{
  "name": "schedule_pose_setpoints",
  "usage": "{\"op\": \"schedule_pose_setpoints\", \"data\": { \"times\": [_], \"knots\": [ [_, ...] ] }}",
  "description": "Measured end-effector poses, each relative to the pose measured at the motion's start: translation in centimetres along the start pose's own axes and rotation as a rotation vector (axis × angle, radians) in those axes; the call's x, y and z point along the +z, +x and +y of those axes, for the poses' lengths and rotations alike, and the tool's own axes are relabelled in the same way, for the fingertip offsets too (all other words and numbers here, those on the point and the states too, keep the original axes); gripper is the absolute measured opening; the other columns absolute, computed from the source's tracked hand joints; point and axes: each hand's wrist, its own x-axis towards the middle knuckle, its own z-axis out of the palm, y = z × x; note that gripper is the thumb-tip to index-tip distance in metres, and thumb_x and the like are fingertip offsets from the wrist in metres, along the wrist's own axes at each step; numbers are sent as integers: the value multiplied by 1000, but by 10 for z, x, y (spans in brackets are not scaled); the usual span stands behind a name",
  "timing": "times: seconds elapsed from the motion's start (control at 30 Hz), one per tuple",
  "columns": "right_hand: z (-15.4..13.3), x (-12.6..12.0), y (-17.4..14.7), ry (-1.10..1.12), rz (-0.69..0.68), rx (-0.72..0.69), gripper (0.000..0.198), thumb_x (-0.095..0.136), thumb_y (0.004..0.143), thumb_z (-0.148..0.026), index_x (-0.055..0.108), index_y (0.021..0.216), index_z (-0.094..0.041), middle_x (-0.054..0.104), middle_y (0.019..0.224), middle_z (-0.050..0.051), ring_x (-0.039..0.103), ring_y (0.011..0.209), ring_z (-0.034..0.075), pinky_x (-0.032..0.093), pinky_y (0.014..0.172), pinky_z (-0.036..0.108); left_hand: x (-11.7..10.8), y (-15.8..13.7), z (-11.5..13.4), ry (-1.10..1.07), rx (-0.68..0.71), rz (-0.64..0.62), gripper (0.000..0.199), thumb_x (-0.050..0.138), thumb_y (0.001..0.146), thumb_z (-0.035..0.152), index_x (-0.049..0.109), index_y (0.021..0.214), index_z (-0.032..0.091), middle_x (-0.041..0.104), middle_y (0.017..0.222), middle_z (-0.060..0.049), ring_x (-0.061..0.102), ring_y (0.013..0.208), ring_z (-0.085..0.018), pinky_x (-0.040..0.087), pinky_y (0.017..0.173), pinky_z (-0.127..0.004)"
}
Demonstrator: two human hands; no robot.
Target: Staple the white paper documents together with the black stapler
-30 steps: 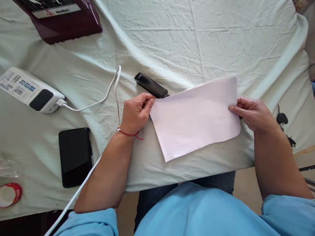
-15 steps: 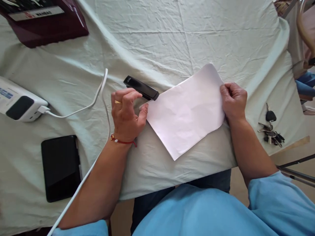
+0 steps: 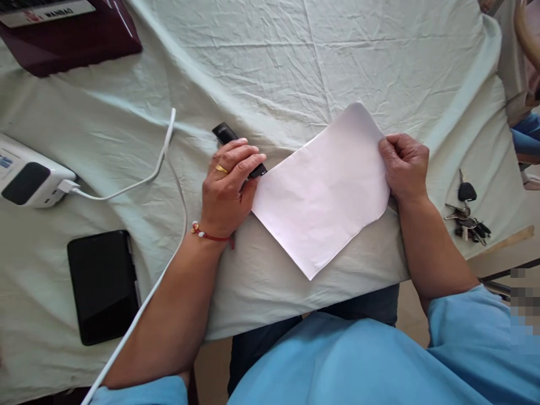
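White paper sheets (image 3: pixel 323 191), stacked or folded, lie at a slant on the cloth in front of me. My right hand (image 3: pixel 405 167) pinches their right edge between thumb and curled fingers. At the left corner of the paper is a black stapler (image 3: pixel 225 133), its near end touching or overlapping that corner. My left hand (image 3: pixel 231 183) wraps over the stapler, fingers on top and thumb toward the paper. The fingers hide the stapler's middle, and I cannot tell whether the paper corner is between its jaws.
Left of my forearm lies a black phone (image 3: pixel 103 287). A white power strip (image 3: pixel 40 177) has a white cable (image 3: pixel 169 135) plugged in, running beneath my left arm's side. A maroon box (image 3: pixel 84 39) stands far left. Keys (image 3: pixel 467 222) lie right, near the edge of the cloth-covered table (image 3: pixel 270 73).
My left hand has moved right and closed over the stapler, where before its fingers were apart beside it. The paper's near corner has shifted slightly right. My right hand still holds the paper.
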Motion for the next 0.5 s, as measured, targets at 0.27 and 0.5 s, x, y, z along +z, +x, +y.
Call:
{"op": "schedule_pose_setpoints", "data": {
  "times": [0.27, 0.5],
  "knots": [
    [-2, 2, -1, 49, 46, 77, 34, 83, 90, -59, 77, 85, -25, 62, 76, 0, 50, 69, 16, 41, 64, 33, -7, 0, 6, -144, 23, 23, 53, 64, 106, 32, 63, 159, 36, 75, 156, -5, 67, 154, -32, 55, 134, -58],
    [-19, -1, -5, 124, 85, 208, 22, 80, 84, -42, 71, 79, -23, 59, 73, 1, 43, 70, 15, 37, 67, 34, -13, -2, 4, -134, -52, -53, 53, 62, 109, 41, 64, 162, 37, 69, 167, -5, 58, 164, -34, 44, 142, -61]
  ]
}}
